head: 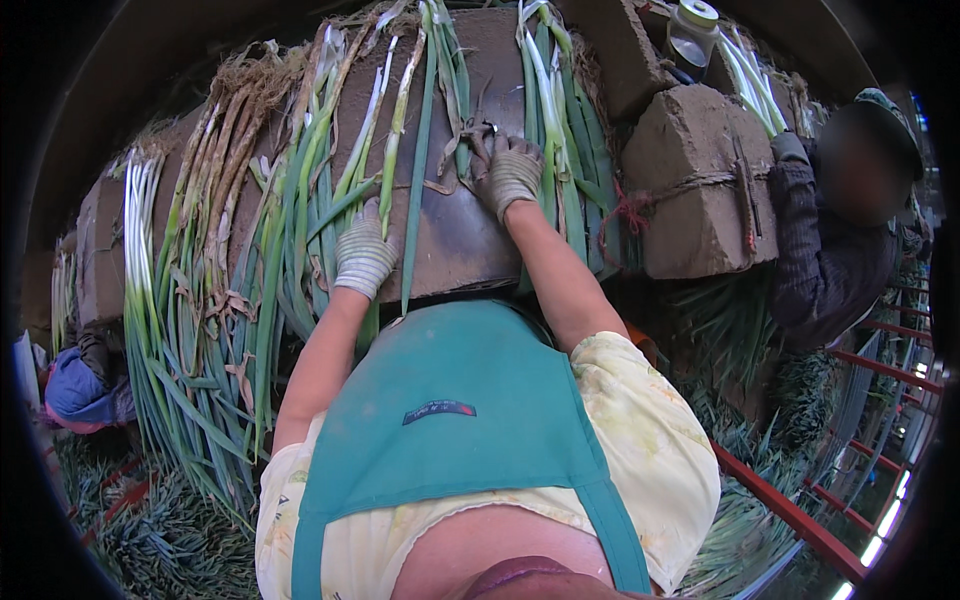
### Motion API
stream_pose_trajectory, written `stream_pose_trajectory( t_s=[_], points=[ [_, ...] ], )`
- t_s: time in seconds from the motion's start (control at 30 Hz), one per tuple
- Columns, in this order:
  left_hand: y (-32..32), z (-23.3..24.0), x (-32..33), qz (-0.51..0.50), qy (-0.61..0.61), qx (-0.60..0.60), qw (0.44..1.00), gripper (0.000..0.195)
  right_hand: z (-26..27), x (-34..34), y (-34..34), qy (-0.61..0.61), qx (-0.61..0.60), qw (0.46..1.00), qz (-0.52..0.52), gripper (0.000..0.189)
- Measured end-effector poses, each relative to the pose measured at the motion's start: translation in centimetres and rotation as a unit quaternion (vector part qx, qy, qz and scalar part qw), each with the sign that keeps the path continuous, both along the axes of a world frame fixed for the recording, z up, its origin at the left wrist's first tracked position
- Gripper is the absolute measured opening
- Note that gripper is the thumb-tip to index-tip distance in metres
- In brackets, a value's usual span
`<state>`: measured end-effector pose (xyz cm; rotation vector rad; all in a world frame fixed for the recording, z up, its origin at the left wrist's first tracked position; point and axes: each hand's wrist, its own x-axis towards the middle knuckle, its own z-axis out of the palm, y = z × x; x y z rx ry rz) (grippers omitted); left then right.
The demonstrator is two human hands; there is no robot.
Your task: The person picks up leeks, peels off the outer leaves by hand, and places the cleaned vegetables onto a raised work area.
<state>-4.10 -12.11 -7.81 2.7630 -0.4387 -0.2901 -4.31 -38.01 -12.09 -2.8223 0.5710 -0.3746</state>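
My left hand (366, 250), in a striped knit glove, rests at the lower end of a green onion (397, 135) on the work surface; its fingers are partly hidden among the leaves. My right hand (510, 169), in a soiled glove of the same kind, is curled around a small tool with a shiny metal part (489, 129), whose kind I cannot tell. Withered leaves (450, 150) lie beside its fingertips. Between my hands a long green leaf (418, 187) hangs over the near edge. Green onions (551, 105) lie just right of my right hand.
Green onions with brown, dry outer layers (232, 142) and a cleaned white bundle (141, 217) lie left. At right are a block (697, 187) tied with cord and a clear jar (691, 41). A co-worker (832, 217) is beside the block, another person (79, 386) far left. Red metal bars (795, 510) stand lower right.
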Motion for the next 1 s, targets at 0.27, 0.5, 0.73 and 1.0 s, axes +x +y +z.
stream_pose_trajectory(
  t_s=[0.27,0.5,0.73,1.0],
  points=[
    [0.4,-0.4,0.2,-0.010,-0.005,-0.008,1.000,0.057,0.0,0.2,-0.1,0.034,0.024,0.999,-0.005,0.062],
    [0.4,-0.4,0.0,-0.013,-0.009,0.003,1.000,0.058,0.8,-0.2,0.1,0.026,0.021,0.999,0.001,0.061],
    [1.1,-1.1,0.1,-0.035,-0.032,-0.023,0.999,0.058,1.4,-0.2,0.1,0.046,0.037,0.998,-0.003,0.063],
    [2.2,0.8,-0.7,0.013,0.097,-0.014,0.995,0.066,2.0,-0.6,0.2,0.072,0.006,0.997,0.014,0.070]
  ],
)
